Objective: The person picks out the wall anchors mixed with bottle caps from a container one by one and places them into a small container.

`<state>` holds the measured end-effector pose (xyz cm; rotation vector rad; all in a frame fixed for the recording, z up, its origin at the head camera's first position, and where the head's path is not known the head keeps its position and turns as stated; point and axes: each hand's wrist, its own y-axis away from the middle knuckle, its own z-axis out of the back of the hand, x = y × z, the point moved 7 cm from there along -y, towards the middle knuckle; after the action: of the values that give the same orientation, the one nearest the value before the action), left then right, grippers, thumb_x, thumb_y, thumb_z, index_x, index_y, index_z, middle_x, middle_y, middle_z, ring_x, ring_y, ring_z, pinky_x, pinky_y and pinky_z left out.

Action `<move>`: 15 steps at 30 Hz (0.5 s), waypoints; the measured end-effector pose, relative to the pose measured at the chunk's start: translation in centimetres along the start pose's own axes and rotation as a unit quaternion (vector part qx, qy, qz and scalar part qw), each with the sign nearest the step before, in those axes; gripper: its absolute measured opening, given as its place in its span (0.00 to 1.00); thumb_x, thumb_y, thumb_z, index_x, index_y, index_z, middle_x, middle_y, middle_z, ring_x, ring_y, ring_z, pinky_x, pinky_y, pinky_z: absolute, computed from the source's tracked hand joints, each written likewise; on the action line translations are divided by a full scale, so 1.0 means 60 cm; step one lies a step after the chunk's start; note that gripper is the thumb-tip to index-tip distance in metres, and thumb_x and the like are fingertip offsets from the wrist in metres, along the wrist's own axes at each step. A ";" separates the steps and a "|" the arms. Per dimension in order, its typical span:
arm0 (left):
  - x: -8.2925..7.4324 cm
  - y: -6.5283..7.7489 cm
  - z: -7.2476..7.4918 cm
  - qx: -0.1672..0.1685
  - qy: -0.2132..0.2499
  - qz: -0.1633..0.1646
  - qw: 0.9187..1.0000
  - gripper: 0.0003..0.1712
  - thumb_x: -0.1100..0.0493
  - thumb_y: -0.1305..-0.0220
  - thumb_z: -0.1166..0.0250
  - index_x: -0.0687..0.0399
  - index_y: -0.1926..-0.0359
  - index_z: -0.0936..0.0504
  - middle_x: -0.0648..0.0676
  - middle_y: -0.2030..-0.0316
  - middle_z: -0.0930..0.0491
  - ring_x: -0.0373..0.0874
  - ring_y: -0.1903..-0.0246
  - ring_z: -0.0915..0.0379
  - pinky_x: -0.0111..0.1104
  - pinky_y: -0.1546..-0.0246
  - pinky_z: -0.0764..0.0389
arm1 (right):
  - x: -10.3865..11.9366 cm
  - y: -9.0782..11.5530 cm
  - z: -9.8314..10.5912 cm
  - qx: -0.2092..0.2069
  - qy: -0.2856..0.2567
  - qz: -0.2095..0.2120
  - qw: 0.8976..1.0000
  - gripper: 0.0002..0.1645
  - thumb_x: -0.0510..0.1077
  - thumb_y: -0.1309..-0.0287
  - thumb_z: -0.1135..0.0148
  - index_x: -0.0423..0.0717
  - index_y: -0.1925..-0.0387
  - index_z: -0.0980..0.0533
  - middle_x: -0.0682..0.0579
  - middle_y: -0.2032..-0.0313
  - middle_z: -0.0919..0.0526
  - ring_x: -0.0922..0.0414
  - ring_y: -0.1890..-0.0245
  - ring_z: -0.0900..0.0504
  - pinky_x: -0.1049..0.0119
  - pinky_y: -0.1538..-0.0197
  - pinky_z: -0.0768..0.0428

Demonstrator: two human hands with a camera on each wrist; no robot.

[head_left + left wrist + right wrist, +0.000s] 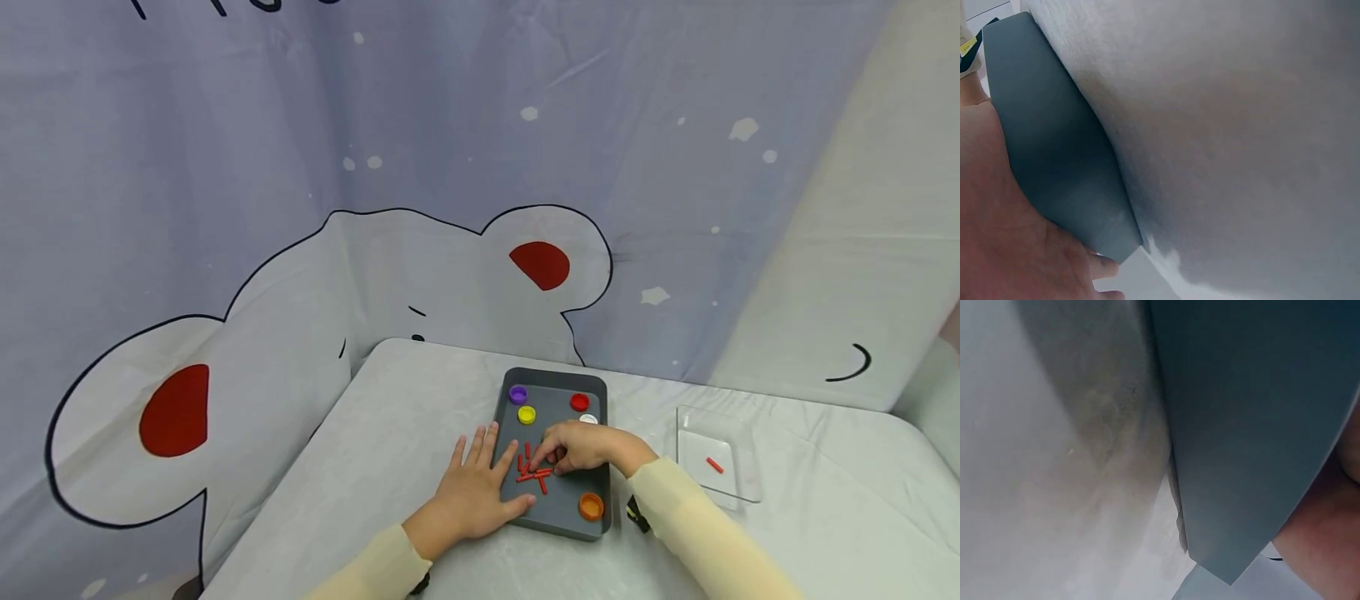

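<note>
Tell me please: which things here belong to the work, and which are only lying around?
Likely in the work:
gray tray, partly under the left hand
red sticks, by the right hand
purple cup, yellow cup, red cup, white cup, orange cup, in the tray

Probably aside:
clear box with one red stick, untouched; perhaps also needed
cartoon-print curtain, background

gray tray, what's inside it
A purple cup, yellow cup, red cup, partly hidden white cup, orange cup and several red sticks. The right hand and left hand cover parts of the gray tray, so whatever lies beneath them can't be seen.
</note>
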<state>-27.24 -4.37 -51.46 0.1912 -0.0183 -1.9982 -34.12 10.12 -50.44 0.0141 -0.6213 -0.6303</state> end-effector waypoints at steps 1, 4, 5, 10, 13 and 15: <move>0.000 0.000 0.001 -0.001 0.001 -0.001 1.000 0.52 0.20 0.34 0.57 0.45 0.20 0.44 0.62 0.20 0.59 0.60 0.21 0.64 0.59 0.25 0.58 | 0.000 0.000 0.000 0.002 -0.001 -0.001 1.000 0.21 0.31 0.43 0.31 0.58 0.53 0.12 0.60 0.65 0.22 0.69 0.70 0.28 0.73 0.63 0.24; 0.000 0.001 0.002 -0.004 0.002 -0.002 1.000 0.52 0.20 0.33 0.57 0.45 0.20 0.44 0.63 0.20 0.58 0.60 0.21 0.63 0.59 0.25 0.58 | 0.001 -0.001 0.000 0.005 -0.004 0.001 1.000 0.21 0.31 0.42 0.31 0.57 0.53 0.12 0.59 0.65 0.22 0.69 0.69 0.28 0.73 0.62 0.24; 0.000 0.000 0.002 -0.003 0.001 -0.001 1.000 0.52 0.20 0.33 0.57 0.45 0.20 0.44 0.62 0.20 0.59 0.60 0.21 0.64 0.59 0.25 0.58 | 0.002 -0.001 0.000 0.005 -0.006 0.003 1.000 0.21 0.31 0.42 0.31 0.57 0.53 0.12 0.59 0.65 0.21 0.69 0.69 0.28 0.73 0.62 0.24; 0.001 0.000 0.000 -0.002 -0.003 0.003 1.000 0.51 0.20 0.33 0.57 0.44 0.20 0.45 0.62 0.20 0.59 0.59 0.21 0.64 0.58 0.25 0.58 | 0.004 -0.001 0.000 0.004 -0.008 0.009 1.000 0.19 0.31 0.42 0.32 0.56 0.54 0.13 0.58 0.67 0.21 0.69 0.70 0.28 0.73 0.63 0.24; 0.001 0.000 0.001 -0.005 -0.003 0.001 1.000 0.51 0.21 0.33 0.57 0.44 0.20 0.44 0.62 0.20 0.59 0.60 0.21 0.64 0.58 0.25 0.57 | 0.003 -0.001 -0.001 0.002 -0.004 0.008 1.000 0.18 0.32 0.42 0.31 0.56 0.56 0.13 0.60 0.69 0.22 0.70 0.70 0.28 0.73 0.63 0.25; 0.001 0.001 0.000 -0.007 -0.003 0.001 1.000 0.51 0.21 0.33 0.57 0.44 0.20 0.44 0.62 0.20 0.58 0.59 0.21 0.63 0.58 0.25 0.57 | 0.001 -0.001 -0.002 0.002 -0.004 0.006 1.000 0.17 0.32 0.43 0.31 0.55 0.57 0.14 0.62 0.71 0.23 0.69 0.71 0.29 0.73 0.64 0.25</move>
<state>-27.22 -4.42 -51.46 0.1773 -0.0083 -1.9970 -34.04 10.00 -50.51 0.0119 -0.6301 -0.6180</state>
